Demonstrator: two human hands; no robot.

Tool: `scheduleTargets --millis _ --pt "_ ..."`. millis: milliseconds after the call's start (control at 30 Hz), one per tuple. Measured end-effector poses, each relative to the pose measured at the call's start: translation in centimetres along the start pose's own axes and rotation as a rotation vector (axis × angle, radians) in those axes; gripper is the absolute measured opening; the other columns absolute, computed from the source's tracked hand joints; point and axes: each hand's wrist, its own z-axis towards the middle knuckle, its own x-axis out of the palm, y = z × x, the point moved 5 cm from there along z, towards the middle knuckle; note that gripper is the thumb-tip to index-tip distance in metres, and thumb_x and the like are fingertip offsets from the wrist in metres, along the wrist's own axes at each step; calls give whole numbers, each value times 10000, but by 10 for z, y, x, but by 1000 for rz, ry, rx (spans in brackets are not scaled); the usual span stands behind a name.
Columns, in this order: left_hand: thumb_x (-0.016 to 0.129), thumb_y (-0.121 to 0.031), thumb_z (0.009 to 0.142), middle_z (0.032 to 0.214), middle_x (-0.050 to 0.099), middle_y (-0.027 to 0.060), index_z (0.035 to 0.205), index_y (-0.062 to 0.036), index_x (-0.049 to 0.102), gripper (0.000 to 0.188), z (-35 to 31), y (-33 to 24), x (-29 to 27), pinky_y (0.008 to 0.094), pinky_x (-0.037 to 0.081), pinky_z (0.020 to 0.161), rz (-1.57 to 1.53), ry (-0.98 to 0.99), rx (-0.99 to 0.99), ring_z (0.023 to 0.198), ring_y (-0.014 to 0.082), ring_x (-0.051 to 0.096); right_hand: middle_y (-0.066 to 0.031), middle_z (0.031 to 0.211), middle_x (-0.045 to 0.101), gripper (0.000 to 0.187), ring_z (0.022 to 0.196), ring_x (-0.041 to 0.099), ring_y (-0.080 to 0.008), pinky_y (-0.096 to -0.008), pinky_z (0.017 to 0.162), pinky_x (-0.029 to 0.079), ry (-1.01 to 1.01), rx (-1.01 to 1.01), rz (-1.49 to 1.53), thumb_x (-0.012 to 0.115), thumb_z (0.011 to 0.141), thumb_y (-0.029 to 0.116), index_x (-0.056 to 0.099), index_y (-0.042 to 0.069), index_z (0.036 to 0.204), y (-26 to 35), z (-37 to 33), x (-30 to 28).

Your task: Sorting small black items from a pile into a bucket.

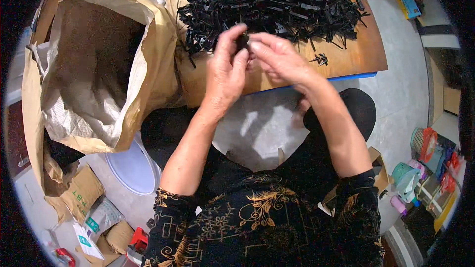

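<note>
My left hand (pixel 225 69) is raised over the near edge of the wooden board, with a small black plastic part (pixel 242 42) pinched between thumb and forefinger. From the right, my right hand (pixel 282 59) meets it, its fingertips closed on the same part. Motion blur and the fingers hide the part's exact shape. Just beyond both hands spreads a large heap of black plastic parts (pixel 277 5), many with thin rods sticking out. A few loose black pieces (pixel 320 60) lie apart on the board, to the right of my right hand.
A large open brown paper sack (pixel 163 64) with a white woven lining stands left of the wooden board (pixel 366 59). Below it is a round white lid or tub (pixel 131 168). Cartons and packages lie at lower left; baskets and bottles (pixel 403 183) stand at right.
</note>
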Motion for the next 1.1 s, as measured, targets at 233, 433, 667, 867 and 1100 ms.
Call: scheduleTargets --millis 233,433,667,867,1100 --pt "436 -56 897 884 594 120 1290 -67 347 403 9 -9 -28 259 516 698 -397 -68 -156 798 181 619 -149 717 608 275 660 600 -288 -372 594 467 -448 -252 -1179 588 814 281 555 37 939 -7 -11 -35" --pt "461 -104 897 878 580 138 1201 -73 391 314 8 5 -31 290 528 678 -629 -100 -289 783 222 623 -205 733 607 351 724 597 -369 -460 613 469 -537 -93 -1473 616 766 322 509 52 963 -15 -8 -35" --pt "501 -174 894 764 564 92 954 -79 464 119 -9 34 -23 305 518 602 -736 -92 -491 684 203 598 -208 734 608 300 719 596 -374 -461 623 467 -619 -139 -1460 599 780 291 529 34 920 -22 -9 -41" --pt "481 -316 905 640 534 42 857 -57 493 264 -18 54 -5 239 425 459 -639 59 -572 541 133 529 -182 745 600 304 692 584 -321 -372 634 453 -509 -226 -1056 588 794 283 562 7 915 -31 -10 -62" --pt "450 -376 914 707 589 104 912 -35 501 345 -25 33 17 195 348 382 -591 240 -585 477 121 487 -183 795 577 232 731 579 -335 -373 627 445 -300 -552 -1040 549 833 159 520 49 1035 -10 -46 -20"
